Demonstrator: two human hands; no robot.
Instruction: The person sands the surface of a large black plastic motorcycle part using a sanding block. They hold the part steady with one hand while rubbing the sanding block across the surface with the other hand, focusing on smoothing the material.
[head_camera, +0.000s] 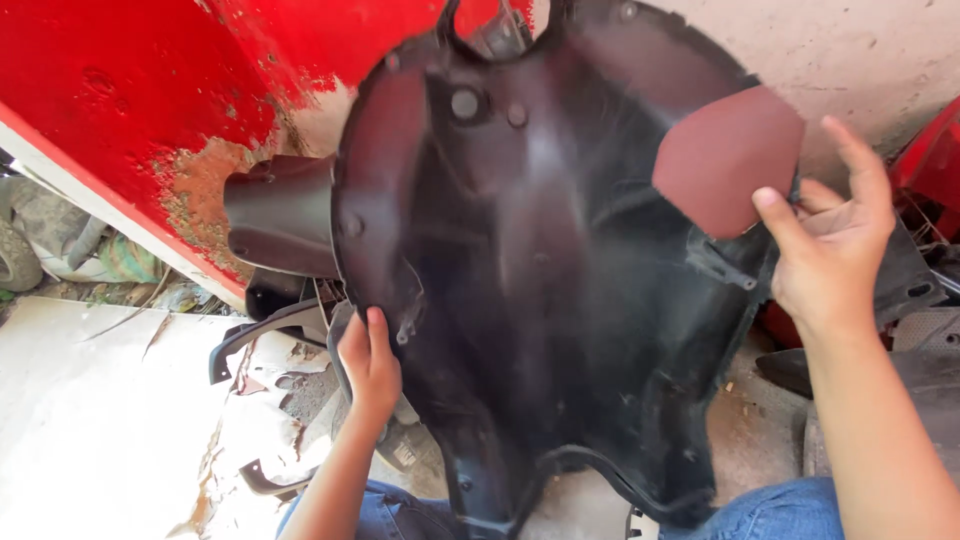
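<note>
Peeling red paint and a rusty patch mark the wall (150, 90) at far left, with loose black trim pieces (270, 330) lying on the pale floor (90, 420) below it. Next comes the left hand (368, 362), fingers clamped on the lower left edge of a large black plastic body panel (540, 280), which stands upright over the person's denim-clad knees. At the panel's upper right edge, the right hand (830, 250) pinches a reddish-brown abrasive sheet (725, 160) between thumb and fingers, the other fingers spread. Judging by this, sanding is underway; any stroke calls for a steady left-hand brace.
</note>
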